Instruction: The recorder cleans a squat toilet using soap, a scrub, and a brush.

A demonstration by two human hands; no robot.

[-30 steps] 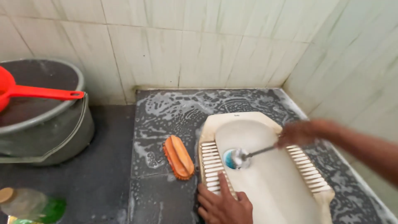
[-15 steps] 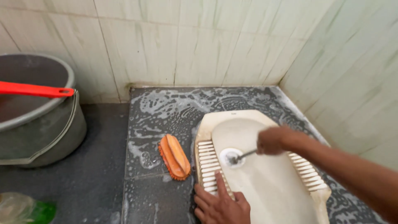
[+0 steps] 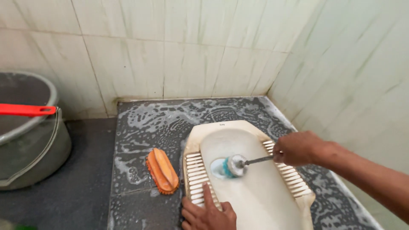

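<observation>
I log no packages, no signs, no screens, only one tiny dark maker's mark [image 3: 222, 124], printed on the cream rim at the squat pan's far end

We see the bucket [image 3: 30, 145] cut by the left edge, the red handle's [image 3: 27, 110] far end off-frame, left hand [image 3: 208, 215] cropped below; brush head [image 3: 232, 166] blurred.
</observation>
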